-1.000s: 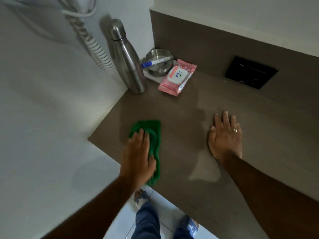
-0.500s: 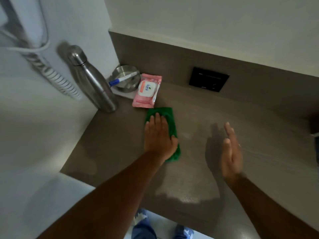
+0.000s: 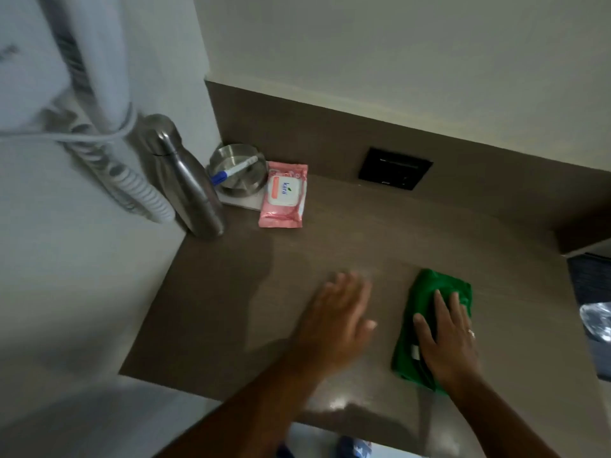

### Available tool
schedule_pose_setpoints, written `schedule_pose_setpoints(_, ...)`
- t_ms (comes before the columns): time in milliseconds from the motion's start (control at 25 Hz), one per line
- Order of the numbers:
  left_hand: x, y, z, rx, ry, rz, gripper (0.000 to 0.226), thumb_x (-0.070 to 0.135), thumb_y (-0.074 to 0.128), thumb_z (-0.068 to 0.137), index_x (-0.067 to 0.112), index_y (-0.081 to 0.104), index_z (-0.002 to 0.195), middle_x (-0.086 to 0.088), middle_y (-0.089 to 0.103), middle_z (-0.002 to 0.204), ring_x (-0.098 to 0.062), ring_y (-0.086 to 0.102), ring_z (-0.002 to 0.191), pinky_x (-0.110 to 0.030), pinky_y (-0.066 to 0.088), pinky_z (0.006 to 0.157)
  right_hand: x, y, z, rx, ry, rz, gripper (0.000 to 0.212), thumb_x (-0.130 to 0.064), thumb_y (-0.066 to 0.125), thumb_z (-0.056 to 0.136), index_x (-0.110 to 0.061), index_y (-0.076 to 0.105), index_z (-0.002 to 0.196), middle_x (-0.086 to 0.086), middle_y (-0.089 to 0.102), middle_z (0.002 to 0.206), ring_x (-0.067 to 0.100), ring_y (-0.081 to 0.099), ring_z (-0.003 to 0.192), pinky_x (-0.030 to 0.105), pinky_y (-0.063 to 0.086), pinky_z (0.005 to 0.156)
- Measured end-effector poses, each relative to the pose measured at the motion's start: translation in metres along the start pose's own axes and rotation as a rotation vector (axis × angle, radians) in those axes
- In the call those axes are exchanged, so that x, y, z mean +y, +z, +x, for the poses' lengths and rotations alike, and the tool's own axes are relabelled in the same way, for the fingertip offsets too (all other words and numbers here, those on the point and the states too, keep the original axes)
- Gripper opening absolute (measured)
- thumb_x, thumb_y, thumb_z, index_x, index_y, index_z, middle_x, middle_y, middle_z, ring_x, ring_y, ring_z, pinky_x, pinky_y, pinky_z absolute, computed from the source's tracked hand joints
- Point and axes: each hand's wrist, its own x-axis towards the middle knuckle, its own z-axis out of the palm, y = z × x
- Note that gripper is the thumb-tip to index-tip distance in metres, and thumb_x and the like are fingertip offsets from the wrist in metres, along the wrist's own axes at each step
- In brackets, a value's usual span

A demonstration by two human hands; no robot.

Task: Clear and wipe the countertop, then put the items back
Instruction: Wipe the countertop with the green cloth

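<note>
A folded green cloth (image 3: 425, 294) lies on the brown countertop (image 3: 363, 233), right of centre near the front edge. My right hand (image 3: 446, 338) presses flat on its nearer half, fingers spread, a ring on one finger. My left hand (image 3: 337, 315) is blurred, open and empty, palm down just left of the cloth. In the back left corner stand a steel bottle (image 3: 195, 196), a steel bowl (image 3: 244, 183) with a blue-capped pen (image 3: 233, 170) across it, and a pink pack of wipes (image 3: 284, 196) lying flat.
The bowl rests on a white square base (image 3: 239, 202). A black socket plate (image 3: 395, 168) is set in the backsplash. A wall-mounted white hair dryer (image 3: 99, 77) with coiled cord (image 3: 142, 190) hangs over the bottle. Dark items (image 3: 591, 292) lie past the counter's right end.
The cloth went from under my left hand to under my right hand and now lies further right. My left hand has come off it and is moving.
</note>
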Motion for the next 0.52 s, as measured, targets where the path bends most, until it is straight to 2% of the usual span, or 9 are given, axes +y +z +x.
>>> schedule_pose_setpoints(80,-0.086,-0.029,-0.031,0.148,-0.248,0.118,0.072,0.052,0.041,0.09,0.01,0.035,0.148,-0.018,0.036,0.154,-0.036,0.034,0.143,-0.05,0.027,0.115,-0.02,0.012,0.032,0.065,0.078,-0.21,0.074,-0.059,0.032,0.095,-0.018,0.02,0.155,0.014,0.008,0.164,0.033,0.011,0.149,0.047,0.018,0.116)
schedule_pose_setpoints(160,-0.156,-0.059,-0.063,0.137,-0.435,0.238,0.079,0.055,0.036,0.09,0.004,0.031,0.15,-0.021,0.029,0.156,-0.038,0.029,0.144,-0.047,0.019,0.117,-0.039,0.014,0.064,0.12,0.071,-0.235,0.071,-0.054,0.036,0.096,-0.016,0.022,0.155,0.017,0.01,0.163,0.036,0.013,0.148,0.048,0.015,0.117)
schedule_pose_setpoints(240,-0.189,-0.076,-0.082,0.081,-0.482,0.333,0.084,0.057,0.031,0.09,0.0,0.026,0.152,-0.022,0.024,0.159,-0.037,0.026,0.146,-0.043,0.016,0.119,-0.058,0.011,0.092,0.082,0.085,-0.227,0.07,-0.051,0.034,0.097,-0.016,0.02,0.156,0.017,0.007,0.163,0.038,0.011,0.148,0.049,0.011,0.119)
schedule_pose_setpoints(360,-0.193,-0.074,-0.088,0.066,-0.492,0.344,0.084,0.057,0.029,0.091,0.0,0.023,0.152,-0.021,0.021,0.16,-0.034,0.022,0.148,-0.043,0.017,0.121,-0.099,0.02,0.086,0.006,0.087,-0.251,0.067,-0.049,0.029,0.098,-0.02,0.017,0.157,0.016,0.006,0.164,0.039,0.011,0.148,0.053,0.012,0.118)
schedule_pose_setpoints(400,-0.192,-0.073,-0.087,0.066,-0.489,0.34,0.084,0.056,0.03,0.091,0.0,0.023,0.152,-0.021,0.021,0.16,-0.034,0.022,0.148,-0.043,0.017,0.122,-0.113,0.029,0.067,-0.007,-0.003,-0.305,0.065,-0.048,0.028,0.097,-0.021,0.021,0.156,0.016,0.012,0.163,0.041,0.016,0.146,0.055,0.017,0.116)
schedule_pose_setpoints(520,-0.192,-0.075,-0.088,0.105,-0.465,0.335,0.081,0.053,0.038,0.09,-0.001,0.028,0.15,-0.022,0.026,0.158,-0.035,0.025,0.147,-0.044,0.019,0.121,-0.145,0.065,-0.034,-0.077,-0.471,-0.377,0.065,-0.048,0.036,0.087,-0.023,0.042,0.147,0.013,0.036,0.155,0.042,0.041,0.134,0.056,0.033,0.106)
